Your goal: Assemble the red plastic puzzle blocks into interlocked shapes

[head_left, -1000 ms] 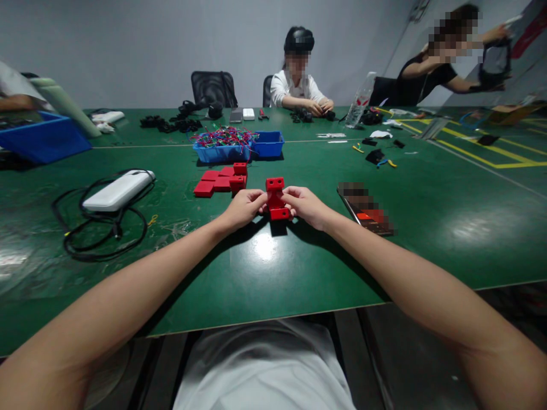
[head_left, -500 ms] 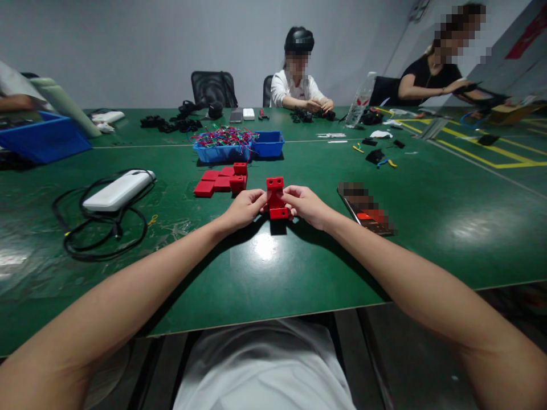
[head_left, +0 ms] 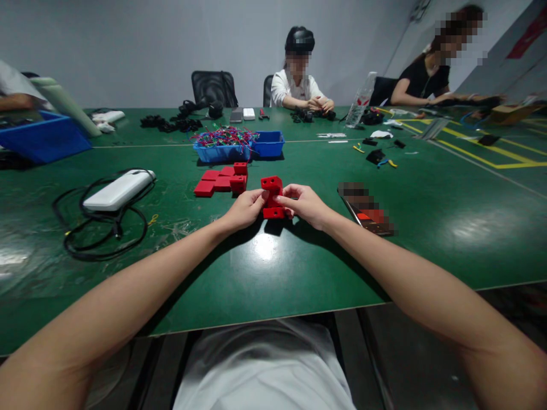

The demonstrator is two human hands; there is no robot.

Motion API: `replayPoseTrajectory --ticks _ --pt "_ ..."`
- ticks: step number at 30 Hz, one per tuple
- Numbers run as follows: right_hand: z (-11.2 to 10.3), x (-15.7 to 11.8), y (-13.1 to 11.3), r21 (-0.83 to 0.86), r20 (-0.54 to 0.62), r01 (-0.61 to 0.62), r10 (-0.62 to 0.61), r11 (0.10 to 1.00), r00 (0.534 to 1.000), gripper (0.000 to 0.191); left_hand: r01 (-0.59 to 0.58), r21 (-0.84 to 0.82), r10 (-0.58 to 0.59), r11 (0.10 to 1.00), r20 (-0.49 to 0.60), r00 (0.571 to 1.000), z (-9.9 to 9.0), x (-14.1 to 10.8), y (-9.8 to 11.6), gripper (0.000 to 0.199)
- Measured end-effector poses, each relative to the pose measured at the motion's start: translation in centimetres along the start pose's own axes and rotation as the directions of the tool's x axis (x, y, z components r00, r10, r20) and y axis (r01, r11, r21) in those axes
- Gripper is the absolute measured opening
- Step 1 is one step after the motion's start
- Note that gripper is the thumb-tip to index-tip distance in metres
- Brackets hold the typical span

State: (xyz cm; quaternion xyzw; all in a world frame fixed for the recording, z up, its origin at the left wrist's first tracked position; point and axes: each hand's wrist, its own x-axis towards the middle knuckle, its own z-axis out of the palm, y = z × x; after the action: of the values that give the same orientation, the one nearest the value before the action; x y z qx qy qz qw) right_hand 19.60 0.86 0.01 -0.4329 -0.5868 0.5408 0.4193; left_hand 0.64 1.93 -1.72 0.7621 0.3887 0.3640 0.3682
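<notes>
Between my two hands is a red block-shaped part (head_left: 273, 213) with small round holes in its upper and lower ends. My left hand (head_left: 244, 209) pinches it from the left, thumb on its side. From the right, my right hand (head_left: 306, 205) grips it with the thumb across its front face; its other fingers are partly hidden behind. The part is held a little above the green table, over its own shadow. Just beyond my left hand lie several similar red blocks (head_left: 222, 183), some flat and some standing.
Blue bins (head_left: 268, 146), one full of coloured wires (head_left: 226, 136), stand behind the red blocks. A white power bank (head_left: 119, 191) with a black cable (head_left: 92, 254) lies left. At right are a phone (head_left: 363, 210) and pliers (head_left: 387, 163). Two people work across the table.
The red part has turned slightly and shifted a little left in my hands. My right thumb has moved further across its front. A co-worker at the right has leaned lower.
</notes>
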Motion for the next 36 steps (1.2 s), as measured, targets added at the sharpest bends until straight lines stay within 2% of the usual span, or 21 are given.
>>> replayPoseTrajectory --ticks 4,7,10,13,17,21,26,30,34,36 --pt "0.0 0.0 0.0 0.003 0.009 0.006 -0.006 1.000 1.000 0.035 -0.014 0.015 0.014 1.000 0.004 1.000 0.0 0.0 -0.1 0.051" --pt "0.0 0.0 0.0 0.009 0.012 -0.001 0.001 1.000 1.000 0.031 -0.011 0.094 0.012 0.996 -0.010 1.000 0.0 -0.2 0.0 0.048" --pt "0.1 0.1 -0.1 0.024 0.008 -0.029 0.029 0.999 1.000 0.030 -0.023 0.194 0.031 0.981 -0.037 0.999 0.1 -0.5 0.5 0.039" --pt "0.2 0.2 -0.1 0.035 0.005 -0.046 0.045 0.998 0.999 0.031 -0.054 0.225 0.065 0.973 -0.042 0.997 0.2 -0.7 1.0 0.032" --pt "0.2 0.3 -0.1 0.044 0.012 -0.053 0.052 0.998 0.999 0.032 -0.043 0.281 0.059 0.959 -0.048 0.997 0.3 -0.9 1.4 0.034" --pt "0.4 0.2 -0.2 0.035 0.012 -0.065 0.065 0.997 0.998 0.028 -0.038 0.420 0.077 0.907 -0.077 0.994 0.2 -1.1 1.5 0.038" --pt "0.8 0.0 -0.3 0.009 0.028 -0.093 0.093 0.996 0.995 0.017 0.039 0.602 0.085 0.797 -0.175 0.981 -0.2 -1.2 1.4 0.029" --pt "0.9 0.1 -0.3 -0.013 0.041 -0.093 0.094 0.996 0.995 0.013 0.126 0.661 0.117 0.739 -0.310 0.944 -0.6 -1.1 1.3 0.024" --pt "0.8 0.1 -0.2 -0.010 0.040 -0.090 0.090 0.996 0.995 0.012 0.211 0.691 0.133 0.691 -0.409 0.903 -0.8 -1.0 1.3 0.036" --pt "0.6 0.1 -0.1 -0.014 0.044 -0.084 0.085 0.996 0.995 0.012 0.245 0.702 0.109 0.669 -0.418 0.902 -0.8 -0.9 1.3 0.044"
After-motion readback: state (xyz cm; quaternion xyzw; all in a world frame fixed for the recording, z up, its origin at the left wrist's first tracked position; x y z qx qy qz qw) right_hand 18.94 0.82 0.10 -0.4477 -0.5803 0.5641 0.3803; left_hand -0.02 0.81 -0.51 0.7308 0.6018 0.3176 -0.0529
